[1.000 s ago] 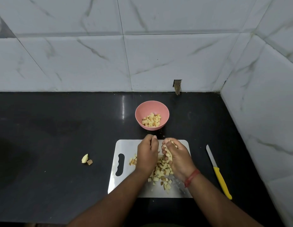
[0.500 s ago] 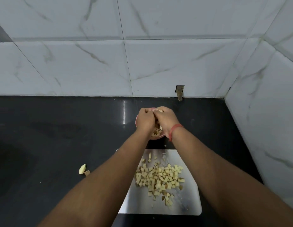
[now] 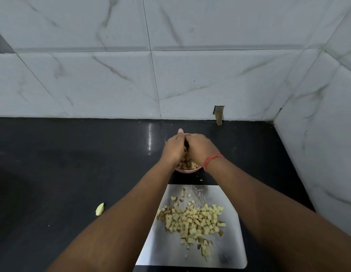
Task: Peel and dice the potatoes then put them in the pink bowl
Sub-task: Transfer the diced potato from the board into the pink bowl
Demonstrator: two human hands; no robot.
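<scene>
One stray potato piece (image 3: 100, 209) lies on the black counter (image 3: 53, 163) at far left. My left hand (image 3: 173, 148) and right hand (image 3: 200, 147) meet side by side over the pink bowl (image 3: 187, 170), backs up; whether their fingers hold anything, I cannot tell. Nearer me, diced potato (image 3: 192, 218) covers the white cutting board (image 3: 229, 252).
</scene>
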